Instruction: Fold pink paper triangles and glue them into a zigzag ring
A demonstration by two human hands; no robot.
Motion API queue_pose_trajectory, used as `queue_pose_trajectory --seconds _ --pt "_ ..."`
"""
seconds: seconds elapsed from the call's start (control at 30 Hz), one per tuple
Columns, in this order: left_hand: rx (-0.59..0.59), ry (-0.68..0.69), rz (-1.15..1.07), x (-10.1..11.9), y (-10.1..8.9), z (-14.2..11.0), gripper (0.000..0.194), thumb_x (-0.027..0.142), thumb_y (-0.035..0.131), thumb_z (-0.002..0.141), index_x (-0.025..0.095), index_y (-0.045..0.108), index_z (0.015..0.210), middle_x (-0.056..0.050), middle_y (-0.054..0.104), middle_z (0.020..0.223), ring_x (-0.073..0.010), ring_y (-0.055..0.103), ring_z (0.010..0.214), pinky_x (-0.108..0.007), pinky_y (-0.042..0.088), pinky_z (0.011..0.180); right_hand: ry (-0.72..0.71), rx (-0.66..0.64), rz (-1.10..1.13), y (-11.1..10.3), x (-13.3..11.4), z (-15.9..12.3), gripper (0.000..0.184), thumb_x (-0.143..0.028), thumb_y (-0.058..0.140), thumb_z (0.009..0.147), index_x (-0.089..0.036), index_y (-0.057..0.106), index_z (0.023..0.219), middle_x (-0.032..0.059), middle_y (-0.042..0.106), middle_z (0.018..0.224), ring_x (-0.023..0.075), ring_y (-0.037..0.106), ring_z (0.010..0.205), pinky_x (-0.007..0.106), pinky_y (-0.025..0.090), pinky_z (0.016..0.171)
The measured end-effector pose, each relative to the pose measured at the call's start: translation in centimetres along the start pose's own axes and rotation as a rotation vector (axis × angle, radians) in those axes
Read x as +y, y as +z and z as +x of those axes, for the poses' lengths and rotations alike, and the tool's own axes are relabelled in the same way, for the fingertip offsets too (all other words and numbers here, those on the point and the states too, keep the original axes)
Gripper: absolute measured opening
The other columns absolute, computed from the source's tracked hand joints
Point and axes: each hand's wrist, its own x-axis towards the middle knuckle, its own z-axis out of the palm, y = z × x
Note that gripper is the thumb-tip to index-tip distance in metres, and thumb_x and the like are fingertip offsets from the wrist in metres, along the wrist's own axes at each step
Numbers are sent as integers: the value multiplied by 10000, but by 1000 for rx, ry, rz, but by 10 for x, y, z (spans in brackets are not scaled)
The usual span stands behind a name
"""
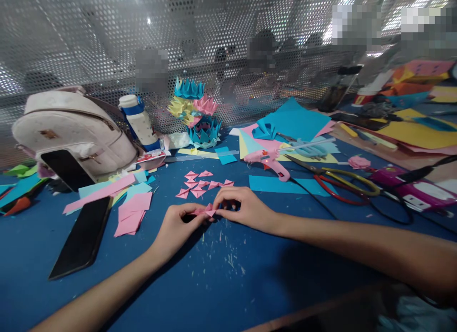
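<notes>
Both my hands meet over the blue table top [221,270] and pinch one small folded pink paper piece [207,210] between them. My left hand [178,227] grips its left end with thumb and fingers closed. My right hand [243,209] presses the right end, fingers curled. Just beyond lie several folded pink paper pieces [202,182] in a loose cluster.
A black phone [84,237] and pink paper sheets [132,213] lie left. A white backpack [71,130], a glue bottle [141,122] and paper flowers [198,113] stand behind. A pink glue gun [271,161], scissors [339,180] and coloured sheets [296,120] lie right.
</notes>
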Motion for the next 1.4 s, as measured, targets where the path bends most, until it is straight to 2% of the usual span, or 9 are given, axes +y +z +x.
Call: queue_pose_trajectory --seconds 0.13,0.27,0.5,0.77,0.93,1.03,1.17,1.27,1.4 --pt "-3 10 5 1 0 -1 207 341 722 817 193 797 941 -48 788 883 -188 700 787 -266 531 729 -24 72 -44 1 0 -1 51 -219 669 879 -198 716 883 16 699 870 119 563 695 256 458 636" --pt "-38 40 -15 3 -2 -1 321 396 570 943 162 789 912 -53 770 813 -165 672 730 -252 519 707 -40 118 -30 0 -3 -1 60 -227 663 891 -198 714 877 20 682 883 112 558 696 236 440 601" --pt "-74 83 -32 0 -2 1 315 378 562 943 155 783 915 -60 778 826 -146 647 672 -243 524 699 -37 142 29 -1 -3 -1 88 -254 680 891 -196 728 845 30 736 916 146 648 826 252 434 636" --pt "-135 152 112 4 -2 -2 318 333 525 949 166 778 853 -51 773 791 -147 648 650 -227 513 648 65 -3 -41 -13 -7 -6 149 -334 758 815 -198 741 757 29 768 899 177 691 852 302 487 782" --pt "-112 142 42 3 -1 -3 285 317 540 945 161 778 947 -57 778 809 -144 650 646 -236 532 648 228 -198 -38 -47 -21 -24 191 -379 680 865 -215 763 811 30 757 852 185 687 786 301 515 728" --pt "-58 120 -21 -1 -1 -1 287 326 562 932 145 756 1042 -69 780 856 -153 661 668 -268 556 689 259 -107 -221 -82 -17 -42 314 -463 576 925 -233 760 818 47 747 864 209 682 817 335 501 768" --pt "-32 115 -30 -3 -4 1 266 315 563 929 151 757 1009 -72 781 877 -149 663 686 -268 552 719 365 68 -338 -122 1 -69 528 -542 349 1002 -213 689 768 96 710 861 230 651 846 375 462 839" --pt "-28 115 1 -3 -6 1 269 311 556 930 158 758 1020 -64 784 879 -141 658 687 -255 538 725 378 188 -415 -137 14 -80 435 -489 338 1014 -213 622 833 127 691 958 240 623 926 383 441 888" --pt "-27 115 29 -3 -6 1 285 334 549 930 161 760 1013 -62 787 876 -151 663 678 -270 539 721 439 292 -516 -139 30 -71 323 -433 445 952 -192 589 1112 175 654 1178 278 613 1058 392 456 910"
